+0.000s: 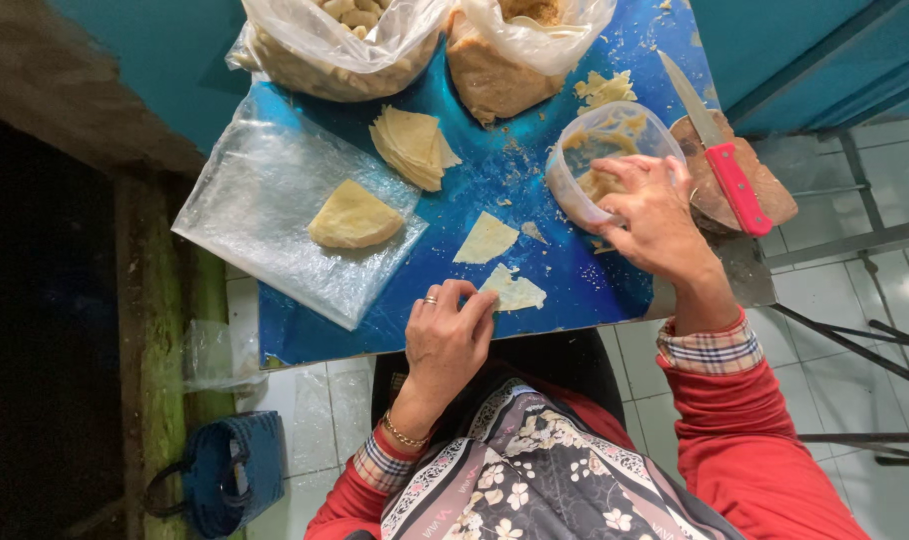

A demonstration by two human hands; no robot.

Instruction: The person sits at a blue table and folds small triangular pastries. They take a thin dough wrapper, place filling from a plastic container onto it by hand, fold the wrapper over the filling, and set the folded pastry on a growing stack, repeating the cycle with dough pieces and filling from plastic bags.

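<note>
Two hands, left (447,335) and right (655,215); two loose wrapper pieces (486,239) (515,291); two filled bags (340,45) (515,50); one knife (720,150); one tub (605,150).

Soft, even light is being cast from about twelve o'clock, and the blue table (495,170) is being lit brightly. Glare is being thrown off the clear plastic sheet (265,200) at ten o'clock. The nine o'clock edge is being lost in deep shadow. Straight lines are being bent slightly toward the edges, while focus is being held sharply at centre.
</note>
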